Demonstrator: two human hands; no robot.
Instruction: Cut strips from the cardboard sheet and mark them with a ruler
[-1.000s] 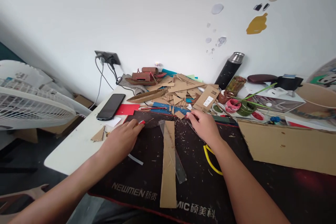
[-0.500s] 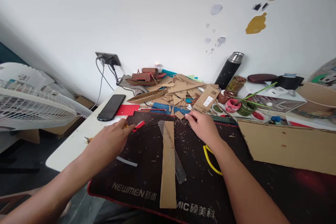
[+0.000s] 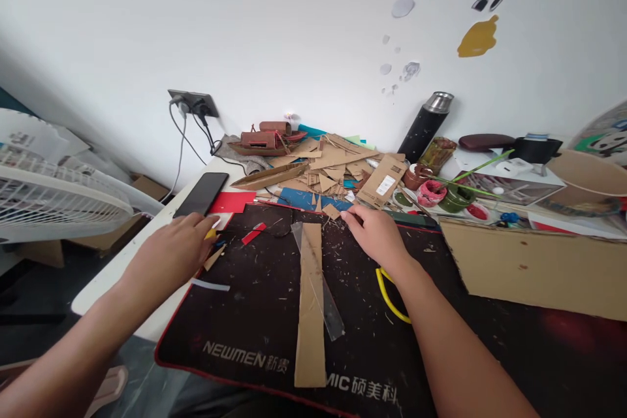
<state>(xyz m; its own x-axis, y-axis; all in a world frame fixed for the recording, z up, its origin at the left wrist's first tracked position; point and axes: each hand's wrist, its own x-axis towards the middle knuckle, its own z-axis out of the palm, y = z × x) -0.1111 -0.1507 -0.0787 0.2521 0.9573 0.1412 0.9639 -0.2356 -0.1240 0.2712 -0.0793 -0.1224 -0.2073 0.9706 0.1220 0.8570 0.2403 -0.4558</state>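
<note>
My left hand point(image 3: 174, 245) is over the mat's left edge, fingers curled round a yellow tool point(image 3: 211, 234) with a dark cord; most of it is hidden. Below its fingers lies a small pointed cardboard scrap point(image 3: 214, 258), with a pale curved strip point(image 3: 210, 285) nearer me. My right hand point(image 3: 372, 232) rests at the mat's far side, thumb and fingers drawn together beside a small cardboard piece point(image 3: 332, 211). Whatever they pinch is hidden. Between my hands lies a long cardboard strip point(image 3: 310, 313), crossed by a clear plastic ruler point(image 3: 333, 313).
A yellow looped handle point(image 3: 392, 304) is beside my right forearm. Cardboard scraps point(image 3: 337, 160), model boats point(image 3: 262, 140) and open paint jars point(image 3: 431, 192) line the back. A phone point(image 3: 202, 193) lies left, by a fan point(image 3: 63, 199). A cardboard panel point(image 3: 529, 268) is at right.
My left hand has moved left and toward me, carrying the yellow tool along the mat's edge. The red scrap now lies uncovered. My right hand has barely moved; the view has shifted slightly.
</note>
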